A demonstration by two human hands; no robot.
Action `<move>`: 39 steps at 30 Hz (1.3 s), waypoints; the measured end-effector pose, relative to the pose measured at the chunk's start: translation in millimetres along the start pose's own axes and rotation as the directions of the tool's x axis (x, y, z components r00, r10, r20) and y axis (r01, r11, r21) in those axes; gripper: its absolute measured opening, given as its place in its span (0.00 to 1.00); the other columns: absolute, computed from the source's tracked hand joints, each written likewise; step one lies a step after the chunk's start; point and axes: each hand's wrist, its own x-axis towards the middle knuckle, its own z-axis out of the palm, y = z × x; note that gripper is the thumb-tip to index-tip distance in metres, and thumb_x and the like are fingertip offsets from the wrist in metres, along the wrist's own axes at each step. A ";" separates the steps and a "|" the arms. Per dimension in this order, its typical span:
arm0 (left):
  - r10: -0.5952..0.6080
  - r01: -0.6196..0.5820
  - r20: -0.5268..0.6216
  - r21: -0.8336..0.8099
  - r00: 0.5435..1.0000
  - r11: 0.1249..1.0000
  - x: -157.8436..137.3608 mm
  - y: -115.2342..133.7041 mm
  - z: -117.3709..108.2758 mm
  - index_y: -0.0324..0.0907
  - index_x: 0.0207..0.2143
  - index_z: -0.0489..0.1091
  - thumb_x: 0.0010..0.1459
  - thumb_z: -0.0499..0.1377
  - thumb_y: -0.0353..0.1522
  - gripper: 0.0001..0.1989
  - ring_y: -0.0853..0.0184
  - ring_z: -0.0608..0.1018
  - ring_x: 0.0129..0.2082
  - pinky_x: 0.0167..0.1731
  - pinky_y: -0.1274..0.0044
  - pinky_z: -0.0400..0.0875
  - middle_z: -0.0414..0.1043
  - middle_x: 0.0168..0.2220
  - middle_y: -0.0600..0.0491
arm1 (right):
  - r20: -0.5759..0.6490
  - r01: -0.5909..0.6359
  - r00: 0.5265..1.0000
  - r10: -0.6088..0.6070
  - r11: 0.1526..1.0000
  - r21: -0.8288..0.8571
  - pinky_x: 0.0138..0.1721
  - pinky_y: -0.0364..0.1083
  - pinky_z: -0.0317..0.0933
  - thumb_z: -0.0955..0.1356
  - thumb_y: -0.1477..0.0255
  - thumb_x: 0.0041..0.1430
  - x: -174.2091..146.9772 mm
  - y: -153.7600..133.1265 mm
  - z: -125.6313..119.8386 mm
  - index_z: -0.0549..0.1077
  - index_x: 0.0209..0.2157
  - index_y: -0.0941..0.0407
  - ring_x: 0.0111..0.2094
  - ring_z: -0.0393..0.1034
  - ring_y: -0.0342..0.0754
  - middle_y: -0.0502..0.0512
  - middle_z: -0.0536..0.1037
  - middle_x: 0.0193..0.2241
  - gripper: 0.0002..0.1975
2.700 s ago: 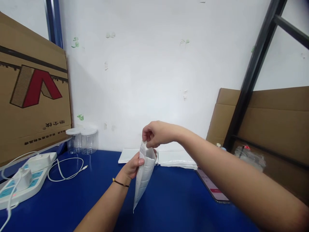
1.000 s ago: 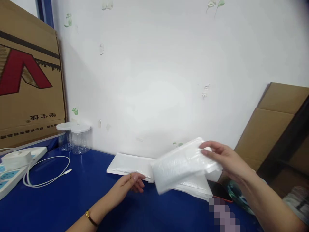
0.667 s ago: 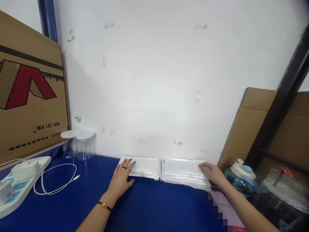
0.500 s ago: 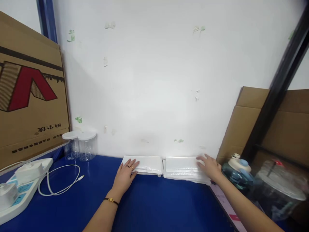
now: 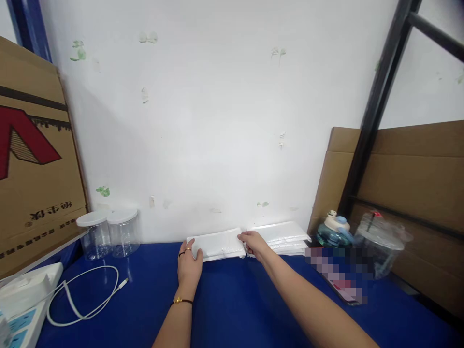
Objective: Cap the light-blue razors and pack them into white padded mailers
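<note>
Two low stacks of flat white packets lie side by side at the wall, the left stack [image 5: 217, 245] and the right stack [image 5: 279, 234]. My left hand [image 5: 190, 265], with a ring and a dark bracelet with a gold bead, grips the left end of the left stack, thumb at the front and fingers behind. Its opposite end is pinched between the thumb and fingers of my right hand [image 5: 256, 245], and sits slightly higher. How many packets are gripped is hidden. The right stack is partly covered by my right hand and its layers fan out a little.
Two clear jars [image 5: 123, 234] with white lids stand back left, near a white cable [image 5: 85, 316] and a power strip [image 5: 29, 309]. At right are a teal bottle [image 5: 331, 237], a plastic-covered clear container [image 5: 379, 246] and a pixelated flat object [image 5: 337, 278]. Cardboard [image 5: 36, 193] flanks the blue table [image 5: 145, 290].
My right hand has moved left from the right stack to the right end of the left stack, which now tilts up slightly. My left hand has closed round the left end. The view has shifted right.
</note>
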 end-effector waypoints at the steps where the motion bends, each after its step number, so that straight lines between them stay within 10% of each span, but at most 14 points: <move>1: -0.029 0.030 0.012 -0.040 0.999 0.999 1.6 -2.3 0.5 0.34 0.54 0.60 0.58 0.47 0.35 0.23 0.55 0.62 0.57 0.54 0.67 0.59 0.57 0.57 0.39 | 0.021 -0.002 1.000 0.001 1.000 0.011 0.17 0.40 0.53 0.70 0.69 0.41 0.9 -3.9 5.9 0.71 0.28 0.60 0.16 0.60 0.41 0.48 0.70 0.16 0.10; 6: -0.097 0.096 0.002 -0.182 0.995 0.979 6.2 -4.9 -6.7 0.33 0.56 0.56 0.59 0.46 0.36 0.25 0.54 0.62 0.56 0.53 0.65 0.60 0.58 0.55 0.37 | 0.123 0.075 0.988 -0.088 0.992 0.104 0.34 0.45 0.64 0.68 0.72 0.43 -20.7 -23.3 32.1 0.72 0.38 0.57 0.31 0.71 0.48 0.52 0.78 0.30 0.16; 10: 0.224 -0.235 -0.090 -0.152 0.970 0.960 1.4 19.3 -29.2 0.42 0.62 0.41 0.55 0.53 0.43 0.37 0.55 0.43 0.64 0.59 0.61 0.47 0.44 0.63 0.43 | 0.229 0.142 0.955 -0.188 0.969 0.202 0.42 0.48 0.63 0.68 0.72 0.45 -52.5 -32.8 27.1 0.68 0.45 0.55 0.38 0.72 0.50 0.53 0.78 0.38 0.21; 15: 0.627 -0.623 0.370 -0.149 0.685 0.768 -24.8 62.7 -38.7 0.47 0.64 0.34 0.29 0.68 0.47 0.64 0.49 0.40 0.63 0.59 0.56 0.30 0.43 0.64 0.46 | 0.251 0.078 0.959 -0.130 0.975 0.208 0.40 0.50 0.64 0.69 0.70 0.43 -84.0 -23.4 -12.8 0.68 0.45 0.57 0.36 0.73 0.53 0.55 0.79 0.36 0.23; 18: 0.575 -0.627 0.546 -0.113 0.609 0.771 -42.5 73.2 -26.5 0.48 0.64 0.33 0.30 0.67 0.43 0.63 0.51 0.54 0.60 0.59 0.57 0.33 0.54 0.60 0.45 | 0.199 0.068 0.975 -0.100 0.984 0.162 0.39 0.49 0.64 0.71 0.70 0.41 -91.1 -6.6 -42.6 0.69 0.42 0.57 0.35 0.73 0.53 0.55 0.79 0.34 0.23; 25: 0.436 -0.633 0.632 0.114 0.641 0.766 -47.2 81.9 -26.8 0.50 0.60 0.50 0.31 0.65 0.37 0.51 0.53 0.71 0.46 0.45 0.66 0.63 0.67 0.48 0.46 | 0.014 0.128 0.991 -0.130 0.988 0.086 0.25 0.42 0.63 0.74 0.67 0.36 -81.5 47.8 -96.3 0.65 0.26 0.57 0.23 0.69 0.45 0.48 0.74 0.21 0.17; 31: 0.330 -0.750 0.738 0.343 0.588 0.566 -37.1 141.9 -56.3 0.48 0.51 0.65 0.26 0.68 0.31 0.43 0.51 0.73 0.39 0.41 0.64 0.63 0.71 0.40 0.45 | -0.038 0.120 0.992 -0.123 0.991 -0.059 0.09 0.37 0.44 0.66 0.56 0.48 -68.6 69.3 -116.8 0.64 0.27 0.55 0.11 0.58 0.38 0.43 0.65 0.18 0.17; 39: 0.194 -0.762 0.778 0.475 0.597 0.440 -29.3 189.3 -80.1 0.48 0.44 0.70 0.23 0.69 0.27 0.38 0.53 0.74 0.39 0.43 0.64 0.61 0.73 0.38 0.46 | -0.066 0.170 0.981 -0.181 0.975 -0.146 0.13 0.40 0.49 0.61 0.55 0.53 -63.9 70.0 -125.2 0.64 0.26 0.55 0.15 0.59 0.41 0.45 0.63 0.19 0.17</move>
